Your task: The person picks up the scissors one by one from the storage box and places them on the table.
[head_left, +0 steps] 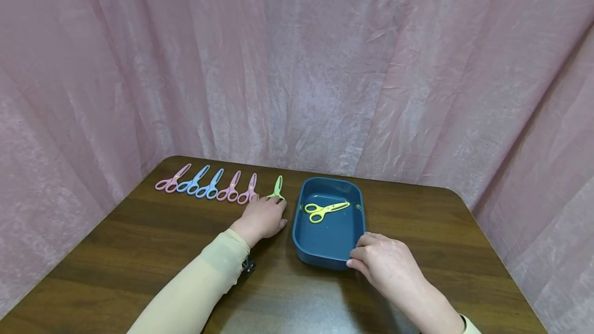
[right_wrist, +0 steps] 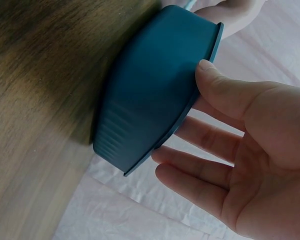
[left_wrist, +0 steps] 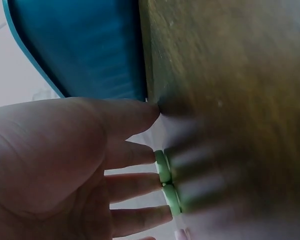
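My left hand (head_left: 263, 216) reaches over the handles of the green scissors (head_left: 278, 187), whose blades point away from me. In the left wrist view its fingertips touch the green handle loops (left_wrist: 163, 166), and the fingers are fairly straight, with the thumb apart from them. My right hand (head_left: 387, 259) holds the near right corner of a blue plastic bin (head_left: 325, 260), pinching its rim with the thumb outside and fingers on the other side. Inside the bin, yellow-green scissors (head_left: 327, 210) lie flat with the blades toward the right.
To the left of the green scissors, pink scissors (head_left: 248, 190) and more pink scissors (head_left: 229, 187) lie in a row with blue scissors (head_left: 211, 185), other blue scissors (head_left: 193, 181) and leftmost pink scissors (head_left: 174, 179). The wooden table (head_left: 417, 210) ends at a pink curtain (head_left: 325, 66).
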The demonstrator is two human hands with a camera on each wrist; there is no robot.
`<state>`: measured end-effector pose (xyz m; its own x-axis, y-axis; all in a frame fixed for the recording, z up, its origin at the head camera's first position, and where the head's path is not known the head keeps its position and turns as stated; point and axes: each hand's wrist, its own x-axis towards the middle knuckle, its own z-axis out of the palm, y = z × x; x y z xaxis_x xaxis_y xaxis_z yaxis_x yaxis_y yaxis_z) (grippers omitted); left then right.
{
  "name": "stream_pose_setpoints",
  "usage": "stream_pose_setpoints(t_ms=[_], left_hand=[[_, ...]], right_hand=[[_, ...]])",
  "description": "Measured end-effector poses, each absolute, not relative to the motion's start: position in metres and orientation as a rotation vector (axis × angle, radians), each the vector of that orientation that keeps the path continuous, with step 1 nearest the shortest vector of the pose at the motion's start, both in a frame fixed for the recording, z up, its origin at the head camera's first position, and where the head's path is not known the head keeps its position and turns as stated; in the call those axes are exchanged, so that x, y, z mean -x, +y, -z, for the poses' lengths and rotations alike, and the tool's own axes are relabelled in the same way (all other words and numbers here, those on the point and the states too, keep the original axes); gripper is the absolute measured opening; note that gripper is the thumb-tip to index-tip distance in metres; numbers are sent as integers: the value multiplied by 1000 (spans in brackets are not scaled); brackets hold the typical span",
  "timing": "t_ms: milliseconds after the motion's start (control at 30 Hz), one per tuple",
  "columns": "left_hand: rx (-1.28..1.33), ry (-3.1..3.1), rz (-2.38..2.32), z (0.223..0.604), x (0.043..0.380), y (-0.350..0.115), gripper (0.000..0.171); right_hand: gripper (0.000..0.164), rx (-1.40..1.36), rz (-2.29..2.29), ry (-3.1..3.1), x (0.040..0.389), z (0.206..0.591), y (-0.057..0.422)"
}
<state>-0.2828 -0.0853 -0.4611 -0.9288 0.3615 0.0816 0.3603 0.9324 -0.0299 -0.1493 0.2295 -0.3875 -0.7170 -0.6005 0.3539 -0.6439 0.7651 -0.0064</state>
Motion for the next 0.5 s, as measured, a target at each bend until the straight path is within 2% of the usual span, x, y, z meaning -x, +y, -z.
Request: stream_pose_setpoints(t_ms=[333, 500], left_hand=[[542, -2998, -55, 471, 291, -90, 52], [514, -3036, -20, 443, 272, -85, 50]], right_hand=[[10, -977, -183, -2628, 149, 387, 230], [10, -976, -185, -2621, 149, 387, 230]])
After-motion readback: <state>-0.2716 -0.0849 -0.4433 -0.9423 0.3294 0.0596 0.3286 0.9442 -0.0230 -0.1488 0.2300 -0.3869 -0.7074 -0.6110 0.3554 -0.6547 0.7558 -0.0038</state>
